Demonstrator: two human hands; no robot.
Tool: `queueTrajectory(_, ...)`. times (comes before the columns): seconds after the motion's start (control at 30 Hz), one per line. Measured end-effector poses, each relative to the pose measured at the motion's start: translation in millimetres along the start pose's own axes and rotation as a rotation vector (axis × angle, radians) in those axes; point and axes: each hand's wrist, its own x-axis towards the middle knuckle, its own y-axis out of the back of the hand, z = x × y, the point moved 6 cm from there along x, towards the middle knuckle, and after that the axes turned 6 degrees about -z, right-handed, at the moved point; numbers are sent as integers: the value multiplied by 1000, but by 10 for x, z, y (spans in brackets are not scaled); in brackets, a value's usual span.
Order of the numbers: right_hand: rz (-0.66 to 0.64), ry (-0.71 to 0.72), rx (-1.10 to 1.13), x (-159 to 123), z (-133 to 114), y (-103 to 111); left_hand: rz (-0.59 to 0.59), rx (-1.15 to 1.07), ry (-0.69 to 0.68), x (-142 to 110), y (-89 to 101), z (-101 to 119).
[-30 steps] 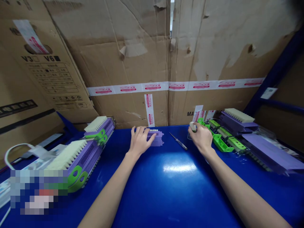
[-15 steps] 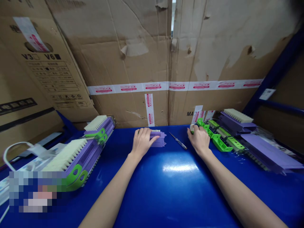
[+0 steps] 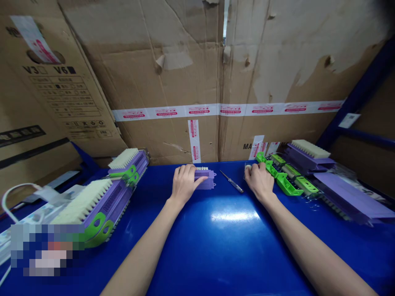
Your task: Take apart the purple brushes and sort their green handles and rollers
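Observation:
My left hand (image 3: pixel 182 183) is closed around the left end of a purple plastic brush piece (image 3: pixel 206 179), thumb across its front and fingers over the back. A row of pale bristles (image 3: pixel 202 168) shows along its far edge. My right hand (image 3: pixel 259 180) has its fingers curled round a small whitish part (image 3: pixel 247 167), mostly hidden by the fingers, so its kind is unclear. Between the hands a screwdriver (image 3: pixel 232 182) with a clear handle lies on the blue table (image 3: pixel 210 242). Just right of my right hand are bright green plastic end pieces (image 3: pixel 284 183).
Purple brushes with cream bristles (image 3: pixel 92 197) and green ends line the left side, beside a white power strip (image 3: pixel 24 230) with a cable. More purple housings (image 3: pixel 352 195) and green-labelled parts (image 3: pixel 305 185) lie at right. Cardboard (image 3: pixel 166 82) walls the back.
The whitish part at my right fingertips has turned or shifted slightly, and that hand has moved a little to the right. My left hand stays on the purple brush piece.

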Motion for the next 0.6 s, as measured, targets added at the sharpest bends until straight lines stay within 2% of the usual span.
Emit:
queueTrajectory(0.1,3,14,19,1,9,4,25,-11,-20,-1,6,30)
queueTrajectory(0.17,95,62,47,-5,-9,54,29,-28,-37,1,3,61)
queueTrajectory(0.23,193,188,92,-38,-92,112,21,-44,-60,0,-4,96)
queueTrajectory(0.3,229,363,159,-105,-236,148,3,-43,-92,-6,-13,136)
queueTrajectory(0.4,172,577,269,-237,-470,157,-34,-22,-141,-22,-24,176)
queueTrajectory(0.47,121,654,321,-312,-581,151,-48,-36,-139,-28,-28,153)
queueTrajectory(0.6,33,703,381,-372,-644,111,-40,-184,36,-32,-73,-108)
